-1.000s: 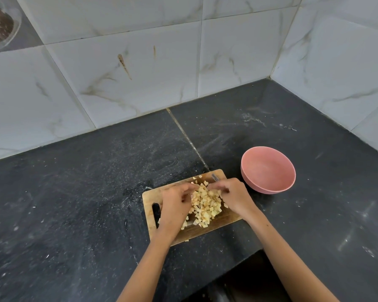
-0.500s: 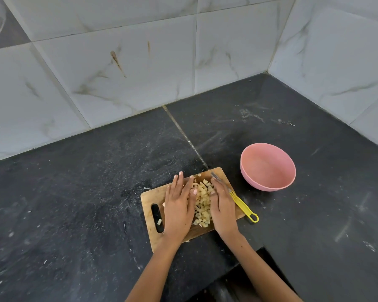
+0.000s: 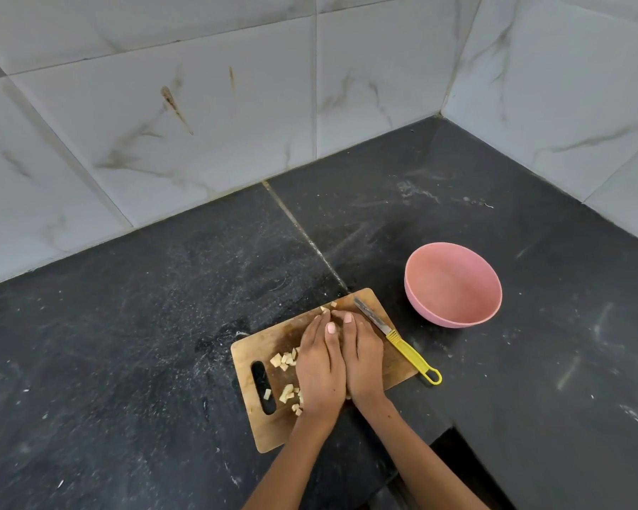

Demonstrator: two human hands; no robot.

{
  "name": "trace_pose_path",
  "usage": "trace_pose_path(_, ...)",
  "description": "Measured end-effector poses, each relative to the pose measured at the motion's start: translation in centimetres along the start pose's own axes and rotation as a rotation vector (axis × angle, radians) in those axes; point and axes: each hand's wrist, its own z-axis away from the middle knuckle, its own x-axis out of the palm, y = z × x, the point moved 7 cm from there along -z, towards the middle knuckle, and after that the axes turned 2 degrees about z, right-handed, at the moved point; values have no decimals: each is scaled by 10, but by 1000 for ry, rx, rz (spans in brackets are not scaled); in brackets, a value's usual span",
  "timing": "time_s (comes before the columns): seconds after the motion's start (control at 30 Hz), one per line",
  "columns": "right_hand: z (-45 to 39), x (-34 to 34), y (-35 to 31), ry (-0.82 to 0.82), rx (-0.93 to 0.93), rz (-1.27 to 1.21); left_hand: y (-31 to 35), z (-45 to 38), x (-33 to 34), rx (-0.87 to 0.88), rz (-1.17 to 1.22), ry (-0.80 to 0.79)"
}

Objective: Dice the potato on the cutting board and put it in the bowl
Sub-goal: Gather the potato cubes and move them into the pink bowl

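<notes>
Diced potato (image 3: pixel 287 359): pale cubes on the cutting board (image 3: pixel 269 342), lower centre of the frame. Most of the pile lies hidden under two cupped hands; loose cubes show at the left of the hands, a few at the fingertips near the board's upper edge, and one in the board's handle slot.

Left hand (image 3: pixel 319 369): palm down over the pile, fingers together and gently curved, little-finger side toward the loose cubes. Grip: narrow cup pressed against the other hand; whether cubes are actually held beneath cannot be told.

Right hand (image 3: pixel 361 357): palm down, touching the left hand along its inner edge, fingertips meeting at the top. Grip: same narrow cup, contents hidden.

Knife (image 3: pixel 396 339): yellow handle, blade lying on the board's right edge just beside the right hand, handle overhanging the dark desk (image 3: pixel 126 344). Held by neither hand.

Bowl (image 3: pixel 453 285): pink, right of the board and apart from it, nothing visible inside.

Risks, as judged: cubes may slip between the cupped palms during the carry across the gap to the bowl; stray cubes at left may be left behind; the right wrist could knock the overhanging knife.
</notes>
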Motion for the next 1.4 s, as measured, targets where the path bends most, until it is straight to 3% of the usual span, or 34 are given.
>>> trace_pose_path(0.17, -1, -4, -2, -16, 203, -268, 4, -1, -1, -49, 152, 67)
trace_pose_path(0.43, -7, 8, -3, -117, 481, -746, 6, -5, -2, -257, 605, 186)
trace_pose_path(0.63, 0, 9, -8, -206, 815, -1158, 24, -5, -9, -363, 766, 249)
trace_pose_path(0.8, -14, -20, -15, -255, 910, -1367, 65, -6, 8, -402, 886, 225)
trace_pose_path(0.97, -52, -77, -2, -177, 888, -1367, 117, -14, 54, -462, 974, 148)
trace_pose_path(1.13, -96, -114, 40, 41, 897, -1130, 136, -28, 108, -737, 919, 91)
trace_pose_path(1.2, -111, -124, 50, 123, 863, -1018, 137, -41, 121, -721, 905, 88)
trace_pose_path(1.3, -137, -150, 58, 299, 630, -816, 138, -57, 128, -661, 895, 128)
trace_pose_path(1.4, -151, -161, 60, 290, 440, -667, 131, -62, 132, -663, 856, 105)
